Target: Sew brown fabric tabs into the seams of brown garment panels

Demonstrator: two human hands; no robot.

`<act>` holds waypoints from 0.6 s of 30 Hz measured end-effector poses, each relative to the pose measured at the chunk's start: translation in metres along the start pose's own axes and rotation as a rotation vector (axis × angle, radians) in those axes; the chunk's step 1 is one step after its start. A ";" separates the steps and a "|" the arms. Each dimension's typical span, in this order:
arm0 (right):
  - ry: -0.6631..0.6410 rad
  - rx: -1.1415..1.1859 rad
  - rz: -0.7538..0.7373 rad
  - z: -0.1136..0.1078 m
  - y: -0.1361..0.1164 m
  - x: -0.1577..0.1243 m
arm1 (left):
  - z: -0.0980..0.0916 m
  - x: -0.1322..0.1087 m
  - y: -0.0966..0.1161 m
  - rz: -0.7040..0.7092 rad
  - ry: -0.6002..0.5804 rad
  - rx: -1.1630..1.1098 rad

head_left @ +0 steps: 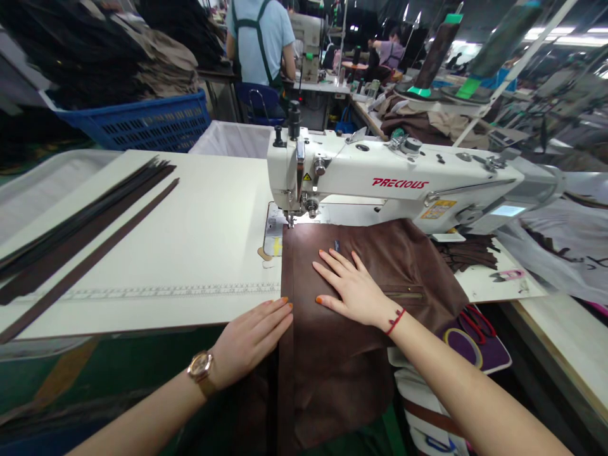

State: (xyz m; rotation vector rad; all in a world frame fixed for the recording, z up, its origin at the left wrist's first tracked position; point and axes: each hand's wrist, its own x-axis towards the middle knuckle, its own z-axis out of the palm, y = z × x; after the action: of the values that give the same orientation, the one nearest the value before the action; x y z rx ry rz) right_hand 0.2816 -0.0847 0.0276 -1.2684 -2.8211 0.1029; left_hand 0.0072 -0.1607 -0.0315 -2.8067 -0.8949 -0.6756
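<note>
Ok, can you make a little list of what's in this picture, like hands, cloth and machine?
left hand: flat at the left edge of the brown fabric, at the table's front
right hand: flat on the fabric, fingers spread
sewing machine: white, needle end over the fabric's top left corner
brown strips: lying at the table's left
scissors: red handles, right of the fabric

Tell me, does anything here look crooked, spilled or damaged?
Nothing stands out. The brown fabric lies flat under the sewing machine, left hand at its edge, right hand flat on top.
</note>
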 end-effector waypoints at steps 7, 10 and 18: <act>0.000 0.009 0.016 0.000 -0.002 0.001 | 0.016 0.010 0.009 -0.090 0.250 -0.003; -0.012 0.006 0.023 -0.002 -0.003 0.001 | 0.016 0.013 0.012 -0.083 0.294 -0.010; -0.045 -0.012 0.027 -0.008 -0.004 -0.001 | -0.001 0.010 0.016 -0.051 0.269 -0.005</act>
State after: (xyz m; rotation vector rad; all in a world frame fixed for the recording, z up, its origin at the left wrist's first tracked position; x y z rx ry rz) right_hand 0.2797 -0.0882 0.0354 -1.3240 -2.8465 0.1179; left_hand 0.0238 -0.1690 -0.0260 -2.6186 -0.9154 -1.0323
